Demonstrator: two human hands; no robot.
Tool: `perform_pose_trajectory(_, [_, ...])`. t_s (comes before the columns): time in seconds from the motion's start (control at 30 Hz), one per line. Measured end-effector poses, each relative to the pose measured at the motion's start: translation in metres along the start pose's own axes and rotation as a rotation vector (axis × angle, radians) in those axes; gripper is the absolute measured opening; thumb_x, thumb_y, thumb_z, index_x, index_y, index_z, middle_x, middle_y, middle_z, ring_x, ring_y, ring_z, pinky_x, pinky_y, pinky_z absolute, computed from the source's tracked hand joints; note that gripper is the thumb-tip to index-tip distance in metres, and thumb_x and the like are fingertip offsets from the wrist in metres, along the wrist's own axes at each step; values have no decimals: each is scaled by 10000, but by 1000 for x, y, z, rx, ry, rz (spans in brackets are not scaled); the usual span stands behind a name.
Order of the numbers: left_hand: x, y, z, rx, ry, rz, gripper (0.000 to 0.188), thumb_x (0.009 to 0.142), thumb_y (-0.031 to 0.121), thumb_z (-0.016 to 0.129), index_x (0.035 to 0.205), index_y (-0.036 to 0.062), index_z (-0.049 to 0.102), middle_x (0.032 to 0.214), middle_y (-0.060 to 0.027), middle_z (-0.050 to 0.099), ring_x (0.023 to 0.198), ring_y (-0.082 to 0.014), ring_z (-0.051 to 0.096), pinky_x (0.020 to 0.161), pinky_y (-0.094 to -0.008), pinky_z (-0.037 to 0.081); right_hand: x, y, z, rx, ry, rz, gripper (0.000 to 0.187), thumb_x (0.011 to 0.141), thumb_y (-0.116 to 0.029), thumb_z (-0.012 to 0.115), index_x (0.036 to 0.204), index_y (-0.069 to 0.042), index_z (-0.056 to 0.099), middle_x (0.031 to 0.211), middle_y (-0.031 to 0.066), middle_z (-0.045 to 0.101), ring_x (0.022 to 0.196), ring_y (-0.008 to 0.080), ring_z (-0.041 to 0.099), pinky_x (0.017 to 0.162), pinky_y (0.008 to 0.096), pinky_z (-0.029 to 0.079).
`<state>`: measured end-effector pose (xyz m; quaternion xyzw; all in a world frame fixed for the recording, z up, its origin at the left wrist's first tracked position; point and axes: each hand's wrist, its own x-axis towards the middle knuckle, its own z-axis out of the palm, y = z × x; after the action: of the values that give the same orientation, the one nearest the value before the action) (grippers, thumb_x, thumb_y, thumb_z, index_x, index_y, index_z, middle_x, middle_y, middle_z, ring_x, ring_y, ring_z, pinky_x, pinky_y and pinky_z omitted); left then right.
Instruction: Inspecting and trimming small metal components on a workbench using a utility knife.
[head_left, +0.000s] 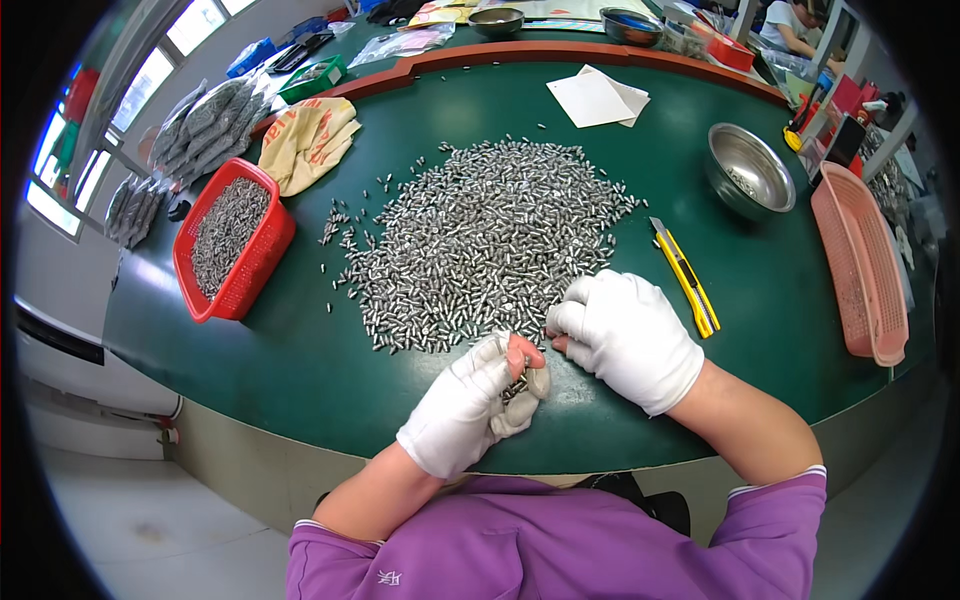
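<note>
A wide heap of small shiny metal pins (480, 230) covers the middle of the green table. At its near edge is my left hand (475, 400), in a white glove with bare fingertips, curled around several of the metal pins (515, 388). Just to the right, my right hand (625, 335), gloved the same way, bends its fingers down at the heap's near right edge. Its fingertips are pressed together and partly hidden by the glove, so anything between them is not visible.
A red basket (283, 230) full of similar pins stands left, beside a yellowish cloth bag (308, 140). To the right lie a yellow utility knife (685, 278), a steel bowl (750, 165) and a pink basket (860, 260). White papers (590, 98) lie at the back, before a raised brown edge (540, 50).
</note>
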<state>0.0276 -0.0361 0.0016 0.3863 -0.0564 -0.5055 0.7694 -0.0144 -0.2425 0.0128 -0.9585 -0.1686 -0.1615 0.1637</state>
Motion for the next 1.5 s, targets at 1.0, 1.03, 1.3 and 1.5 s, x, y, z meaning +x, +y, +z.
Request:
perform_pose_trajectory(1.0, [-4,1,5,29,39,13,209,956,306,605,1043,116,594,897,0,572,628,-52,421,552,-173,326,-1,7,-5,68,-31,127,106,781,-205,692,854,-139,651,845,53,583,830,260,600,722,386,496])
perform_pose_trajectory(1.03, [-4,2,4,27,39,13,209,956,306,605,1043,116,594,897,0,572,628,-52,421,552,-173,326,0,7,-4,57,-33,126,102,780,-201,690,850,-139,650,844,53,584,829,258,601,720,386,496])
perform_pose_trajectory(1.3, [-4,3,1,1,12,-8,226,952,321,607,1052,118,595,914,3,574,654,-65,429,576,-188,345,-2,7,-6,10,-61,133,88,783,-182,674,842,-129,635,845,62,583,823,255,603,709,387,498])
perform_pose_trajectory(1.5, [-3,0,1,-22,3,16,266,942,218,626,1165,104,536,940,15,580,677,-40,451,604,-186,387,3,-3,-10,17,16,96,88,779,-171,676,839,-122,636,815,73,584,806,270,606,685,398,501])
